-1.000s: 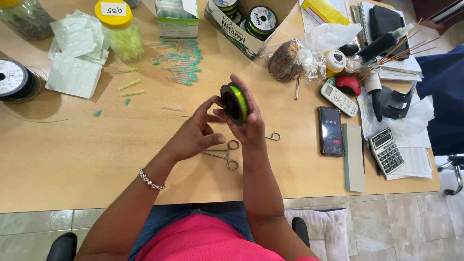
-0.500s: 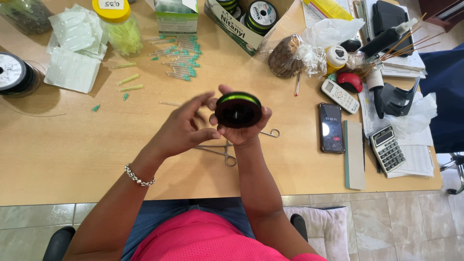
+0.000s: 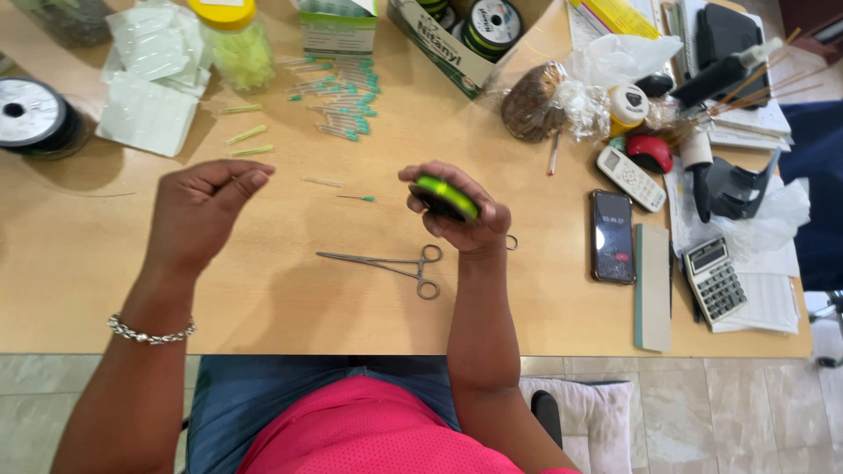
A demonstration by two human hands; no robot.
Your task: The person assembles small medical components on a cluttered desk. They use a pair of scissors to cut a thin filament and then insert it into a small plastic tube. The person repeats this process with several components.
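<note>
Gripping a black spool of bright green line (image 3: 446, 197), the right hand (image 3: 461, 215) holds it above the wooden counter (image 3: 263, 290), its fingers wrapped round the spool's rim with the thumb across the top. The spool is tilted, so its green band shows edge-on. The left hand (image 3: 200, 211) hangs well apart to the left, above the counter, with its fingers curled in and the thumb and forefinger pinched together; whether a strand of line runs between them is too fine to tell. A silver bracelet (image 3: 149, 333) circles the left wrist.

Just below the right hand, a pair of steel forceps (image 3: 386, 263) lies flat on the counter, its ring handles near the wrist. A single green-hubbed needle (image 3: 356, 198) lies between the two hands, and a scatter of similar needles (image 3: 338, 88) lies farther up. To the right of the right hand rest a dark phone (image 3: 612, 236), a white remote (image 3: 631, 178) and a calculator (image 3: 714, 279). A larger black spool (image 3: 31, 115) sits at the far left edge.
</note>
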